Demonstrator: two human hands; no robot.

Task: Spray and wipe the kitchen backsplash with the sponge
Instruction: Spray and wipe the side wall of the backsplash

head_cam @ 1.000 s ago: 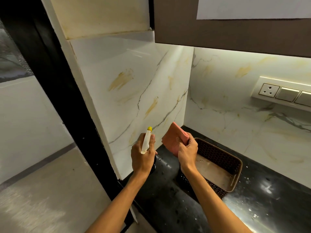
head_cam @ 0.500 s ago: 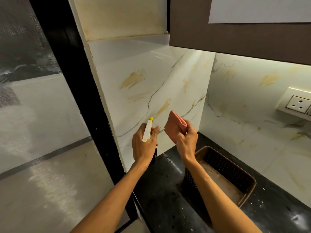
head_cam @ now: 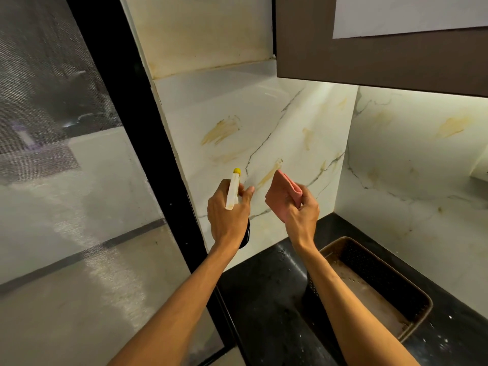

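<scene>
Head view: the left hand (head_cam: 228, 215) grips the spray bottle (head_cam: 233, 191), its nozzle aimed at the backsplash (head_cam: 264, 122), where yellow smears lie toward twelve o'clock. The right hand (head_cam: 301, 210) pinches the folded pink sponge (head_cam: 281, 198) at the bottle's three o'clock, apparently just off the wall. Spraying seems the step in hand. The next move calls for squeezing the trigger, then pressing the sponge flat.

1 spray bottle (head_cam: 233, 191); 1 pink sponge (head_cam: 280, 196), folded; 1 brown perforated basket (head_cam: 429, 305); 2 hands, left hand (head_cam: 227, 217) and right hand (head_cam: 301, 215); 1 wall cabinet (head_cam: 383, 59); 1 black countertop (head_cam: 264, 299)
</scene>
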